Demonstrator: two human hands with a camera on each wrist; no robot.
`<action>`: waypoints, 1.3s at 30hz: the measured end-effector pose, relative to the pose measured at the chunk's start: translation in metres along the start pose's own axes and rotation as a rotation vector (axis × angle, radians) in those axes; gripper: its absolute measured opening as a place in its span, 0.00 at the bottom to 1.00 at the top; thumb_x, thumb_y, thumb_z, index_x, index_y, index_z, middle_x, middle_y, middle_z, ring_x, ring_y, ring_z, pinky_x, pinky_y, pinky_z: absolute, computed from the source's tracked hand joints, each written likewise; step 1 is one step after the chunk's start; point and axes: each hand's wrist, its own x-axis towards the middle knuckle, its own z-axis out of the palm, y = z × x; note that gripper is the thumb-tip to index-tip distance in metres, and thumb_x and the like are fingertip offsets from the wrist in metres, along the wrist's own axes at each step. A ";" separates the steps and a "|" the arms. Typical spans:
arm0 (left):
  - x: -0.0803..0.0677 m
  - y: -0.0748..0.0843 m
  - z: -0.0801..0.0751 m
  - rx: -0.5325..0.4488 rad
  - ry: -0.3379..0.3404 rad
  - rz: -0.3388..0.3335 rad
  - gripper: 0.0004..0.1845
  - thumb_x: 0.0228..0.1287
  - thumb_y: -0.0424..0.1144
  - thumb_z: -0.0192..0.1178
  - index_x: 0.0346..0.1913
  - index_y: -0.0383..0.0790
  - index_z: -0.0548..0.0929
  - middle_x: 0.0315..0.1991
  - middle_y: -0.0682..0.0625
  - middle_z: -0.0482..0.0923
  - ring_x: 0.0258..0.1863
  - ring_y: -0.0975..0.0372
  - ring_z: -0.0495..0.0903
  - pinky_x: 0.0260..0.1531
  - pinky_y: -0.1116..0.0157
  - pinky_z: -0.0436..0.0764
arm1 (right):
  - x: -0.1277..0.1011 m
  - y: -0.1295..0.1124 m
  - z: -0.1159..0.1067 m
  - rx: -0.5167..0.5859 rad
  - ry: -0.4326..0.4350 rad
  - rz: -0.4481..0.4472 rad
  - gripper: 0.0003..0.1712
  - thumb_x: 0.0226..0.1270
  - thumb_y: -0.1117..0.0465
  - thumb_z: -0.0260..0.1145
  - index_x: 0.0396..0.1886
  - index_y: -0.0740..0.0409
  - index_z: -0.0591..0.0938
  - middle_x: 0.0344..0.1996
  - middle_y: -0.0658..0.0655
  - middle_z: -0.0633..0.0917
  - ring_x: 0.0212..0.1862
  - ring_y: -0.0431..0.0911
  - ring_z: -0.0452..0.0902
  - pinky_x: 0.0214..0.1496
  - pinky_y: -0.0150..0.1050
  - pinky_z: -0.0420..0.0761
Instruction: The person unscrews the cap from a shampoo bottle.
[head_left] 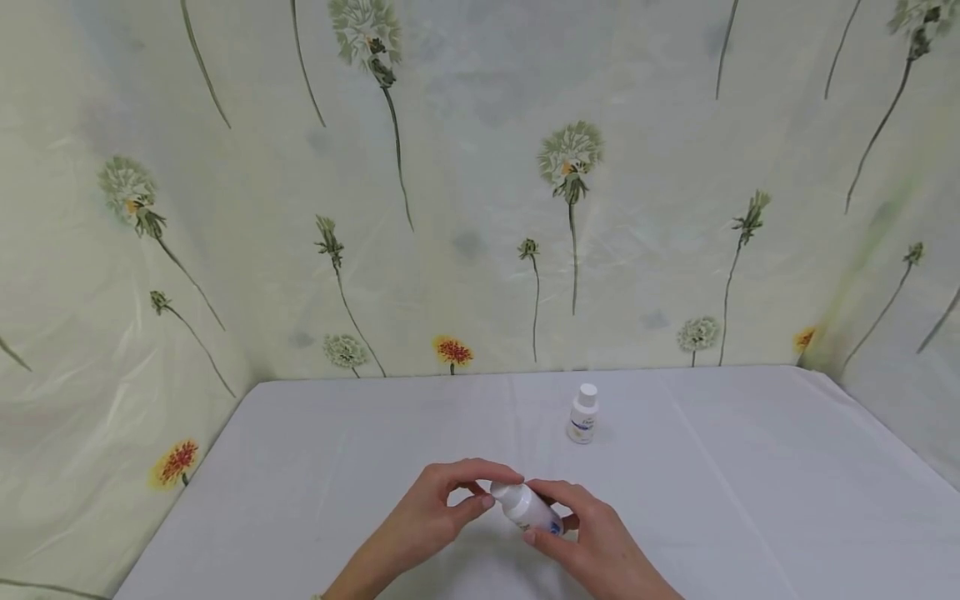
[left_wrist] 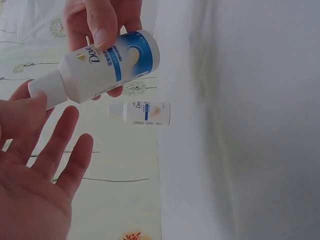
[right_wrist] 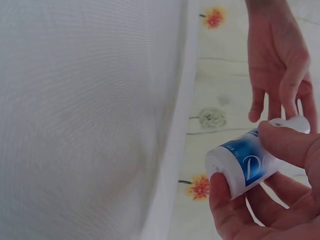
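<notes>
Nearest to the head camera are the right hand (head_left: pixel 600 533) and the left hand (head_left: pixel 431 512), with a small white bottle (head_left: pixel 531 512) held between them. The right hand grips the bottle by its body, thumb on one side and fingers on the other. The left hand pinches the white cap (head_left: pixel 506 493) between its thumb and first finger, and in the left wrist view its other fingers stick out loose. The bottle is up above the white table (head_left: pixel 360 442), about midway between the left and right edges and well in front of the far edge. It is tipped over, with the cap toward the left and the bottom toward the right. A blue label (left_wrist: pixel 136 54) goes round its lower part. The bottle looks light enough for one hand. Its wall is likely stiff plastic that may give a little if squeezed hard, and it should not break easily. Its smooth, round side could be slippery, so the best hold is round the middle of the body, with the cap held by its sides. Closer to the far edge, a second bottle (head_left: pixel 582 418) that looks much the same stands upright by itself. Behind the table hangs a pale sheet (head_left: pixel 465 167) with flowers on it.
</notes>
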 end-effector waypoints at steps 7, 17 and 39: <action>-0.001 0.000 0.000 0.035 0.019 0.036 0.17 0.67 0.31 0.62 0.58 0.42 0.83 0.52 0.55 0.83 0.51 0.61 0.80 0.47 0.61 0.79 | 0.002 -0.001 -0.001 -0.009 -0.012 0.032 0.25 0.61 0.52 0.73 0.57 0.50 0.80 0.51 0.48 0.81 0.45 0.39 0.76 0.44 0.36 0.80; 0.003 0.005 0.000 0.091 0.060 -0.083 0.13 0.66 0.38 0.65 0.52 0.50 0.85 0.46 0.61 0.84 0.47 0.64 0.80 0.47 0.63 0.79 | 0.006 -0.002 -0.002 -0.050 -0.004 0.067 0.25 0.60 0.53 0.74 0.57 0.49 0.80 0.48 0.47 0.81 0.43 0.40 0.76 0.44 0.36 0.80; 0.002 0.002 0.002 0.010 0.072 -0.124 0.16 0.58 0.40 0.72 0.50 0.49 0.83 0.43 0.57 0.83 0.42 0.61 0.81 0.46 0.63 0.81 | 0.001 -0.004 -0.002 -0.082 0.027 0.027 0.23 0.57 0.53 0.76 0.53 0.44 0.82 0.43 0.44 0.80 0.41 0.37 0.75 0.43 0.35 0.79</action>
